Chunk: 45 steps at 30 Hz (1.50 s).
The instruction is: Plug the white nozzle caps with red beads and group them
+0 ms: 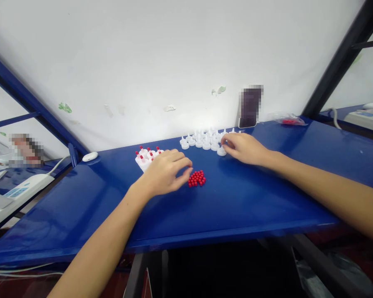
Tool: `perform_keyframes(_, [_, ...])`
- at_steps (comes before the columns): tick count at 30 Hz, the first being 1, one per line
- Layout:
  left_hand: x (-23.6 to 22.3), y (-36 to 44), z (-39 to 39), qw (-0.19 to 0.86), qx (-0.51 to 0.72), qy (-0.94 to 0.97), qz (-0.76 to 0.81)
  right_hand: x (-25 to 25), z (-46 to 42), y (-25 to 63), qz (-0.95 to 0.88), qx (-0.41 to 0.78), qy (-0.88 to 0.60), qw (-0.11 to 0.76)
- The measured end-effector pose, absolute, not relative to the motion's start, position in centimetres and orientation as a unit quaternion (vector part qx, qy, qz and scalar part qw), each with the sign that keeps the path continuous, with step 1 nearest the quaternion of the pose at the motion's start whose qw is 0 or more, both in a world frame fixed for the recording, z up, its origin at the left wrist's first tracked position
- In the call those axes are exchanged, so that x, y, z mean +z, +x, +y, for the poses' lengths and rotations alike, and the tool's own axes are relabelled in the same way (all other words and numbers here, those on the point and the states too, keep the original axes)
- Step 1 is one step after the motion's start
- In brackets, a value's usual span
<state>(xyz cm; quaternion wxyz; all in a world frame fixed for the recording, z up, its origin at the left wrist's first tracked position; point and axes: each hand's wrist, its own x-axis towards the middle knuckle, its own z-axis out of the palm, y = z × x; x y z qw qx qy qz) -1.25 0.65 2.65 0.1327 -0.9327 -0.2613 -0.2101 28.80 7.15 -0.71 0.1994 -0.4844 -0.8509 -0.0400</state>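
My left hand point(169, 171) hovers at the left edge of a small cluster of red tip caps point(197, 179). Its thumb and forefinger curve toward each other with a narrow gap, and I see nothing between them. At the front right of a group of white nozzle caps point(206, 145), my right hand point(244, 147) has its thumb and fingers closed around the spout of one white nozzle cap point(221, 152), whose round base shows below. Beyond my left hand stand several white nozzle caps with red tips point(142, 159), partly hidden by that hand.
A phone point(250, 108) leans on the wall behind the blue table point(230, 203). A clear bag with red pieces point(289, 120) lies at the back right. At the back left is a white earbud case point(90, 156); a power strip point(25, 190) lies beyond the left frame.
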Motion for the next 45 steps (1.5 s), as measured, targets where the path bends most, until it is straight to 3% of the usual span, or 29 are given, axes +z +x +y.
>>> perform_keyframes(5, [0.8, 0.0, 0.7, 0.116, -0.144, -0.947, -0.264, -0.6, 5.2, 27.3, -0.884, 0.117, -0.372, 0.257])
perform_keyframes(9, [0.1, 0.0, 0.9, 0.064, -0.136, -0.948, -0.279, -0.2, 4.6, 27.1, -0.87, 0.2, -0.368, 0.259])
perform_keyframes(15, [-0.3, 0.8, 0.7, -0.001, -0.121, -0.951, -0.283, -0.1, 5.0, 27.7, -0.861, 0.169, -0.402, 0.262])
perform_keyframes(25, [-0.1, 0.9, 0.6, -0.015, -0.112, -0.951, -0.287, -1.7, 5.2, 27.1, -0.907, 0.078, -0.391, 0.136])
perform_keyframes(34, [-0.1, 1.0, 0.8, -0.027, -0.123, -0.949, -0.29, -0.9, 4.7, 27.1, -0.9, 0.153, -0.375, 0.163])
perform_keyframes(40, [-1.0, 1.1, 1.3, -0.029, -0.195, -0.931, -0.309, -0.4, 5.1, 27.4, -0.892, 0.223, -0.342, 0.196])
perform_keyframes(45, [-1.1, 1.1, 1.5, -0.011, -0.294, -0.902, -0.316, -0.8, 4.7, 27.2, -0.896, 0.194, -0.338, 0.211])
